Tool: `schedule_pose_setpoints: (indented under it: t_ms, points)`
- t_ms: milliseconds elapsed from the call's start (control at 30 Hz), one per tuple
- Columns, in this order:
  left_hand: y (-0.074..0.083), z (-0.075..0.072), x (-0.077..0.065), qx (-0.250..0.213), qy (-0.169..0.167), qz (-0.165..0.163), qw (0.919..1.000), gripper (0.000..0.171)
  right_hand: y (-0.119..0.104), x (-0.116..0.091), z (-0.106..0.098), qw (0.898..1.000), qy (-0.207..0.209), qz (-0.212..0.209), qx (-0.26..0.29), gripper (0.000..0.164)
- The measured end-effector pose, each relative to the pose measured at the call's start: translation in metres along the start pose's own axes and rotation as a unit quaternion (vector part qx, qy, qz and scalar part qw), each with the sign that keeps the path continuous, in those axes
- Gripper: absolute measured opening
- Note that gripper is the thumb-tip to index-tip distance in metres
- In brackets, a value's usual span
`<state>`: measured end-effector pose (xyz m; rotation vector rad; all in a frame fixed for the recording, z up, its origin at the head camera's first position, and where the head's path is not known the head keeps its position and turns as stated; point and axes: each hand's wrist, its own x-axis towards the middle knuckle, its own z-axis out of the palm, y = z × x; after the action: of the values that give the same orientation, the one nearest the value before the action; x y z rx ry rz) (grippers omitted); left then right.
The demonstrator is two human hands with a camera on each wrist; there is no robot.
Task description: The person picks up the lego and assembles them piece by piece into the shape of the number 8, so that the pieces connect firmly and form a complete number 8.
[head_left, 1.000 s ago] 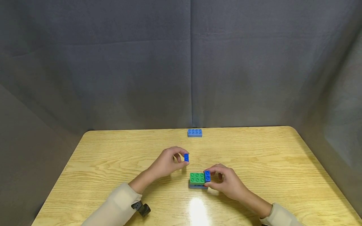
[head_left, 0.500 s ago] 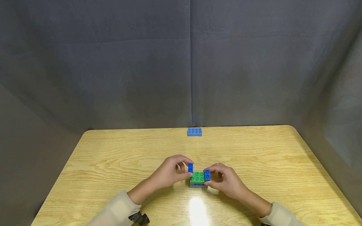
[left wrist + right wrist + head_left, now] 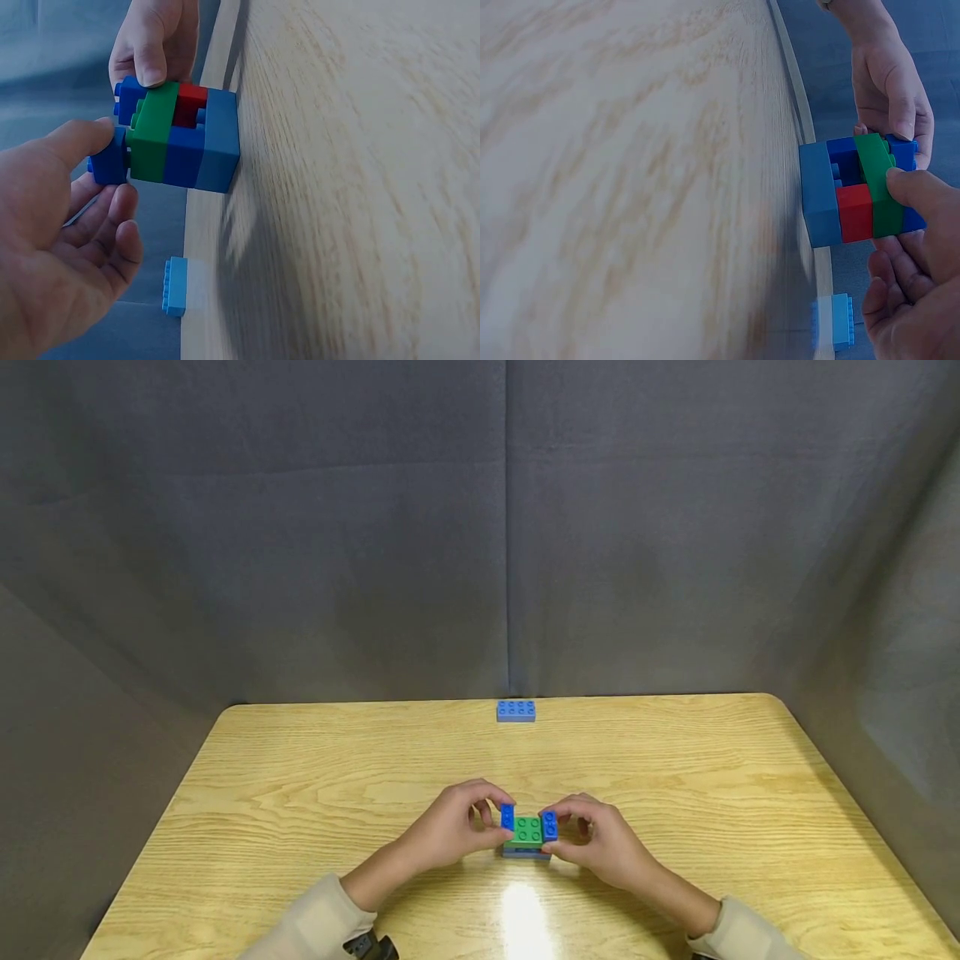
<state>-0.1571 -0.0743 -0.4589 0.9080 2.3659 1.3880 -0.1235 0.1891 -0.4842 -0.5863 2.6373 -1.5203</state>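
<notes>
Between thumb and fingertips, my left hand (image 3: 450,831) pinches a small dark blue brick (image 3: 507,815) over the left end of a green brick (image 3: 528,831). In the left wrist view this brick is slightly tilted against the green studs; whether it is pressed down I cannot tell. My right hand (image 3: 611,847) grips the stack at its right end, around another dark blue brick (image 3: 550,825) on top, with the thumb on the green brick. Under the green lie a red brick (image 3: 855,212) and a dark blue brick (image 3: 184,156), both on a lighter blue base brick (image 3: 219,142).
A loose light blue brick (image 3: 516,711) with two rows of studs lies at the wooden table's (image 3: 337,743) far edge. Grey cloth (image 3: 360,543) hangs behind and at both sides. A black device (image 3: 371,946) sits at the left cuff.
My left hand has carried its small blue brick right and nearer, from beyond the stack onto the green brick's left end. The right hand stays in place on the stack.
</notes>
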Motion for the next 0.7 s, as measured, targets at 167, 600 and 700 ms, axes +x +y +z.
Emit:
schedule_pose_setpoints:
  t_ms: [167,600,700]
  points:
    - [0.0,0.0023,0.0004,0.012,0.004,0.004,0.9999,0.033,0.0004,-0.0006,0.0003,1.0,-0.001,0.001,0.001,0.031]
    - [0.0015,0.0038,0.0004,0.027,0.007,0.002,0.9996,0.033,-0.0001,-0.0012,0.0005,1.0,0.0,-0.003,-0.006,0.032]
    - [0.0017,0.004,0.0,0.029,0.01,0.004,0.9995,0.032,-0.0015,-0.0014,0.0007,1.0,-0.003,-0.004,-0.003,0.032]
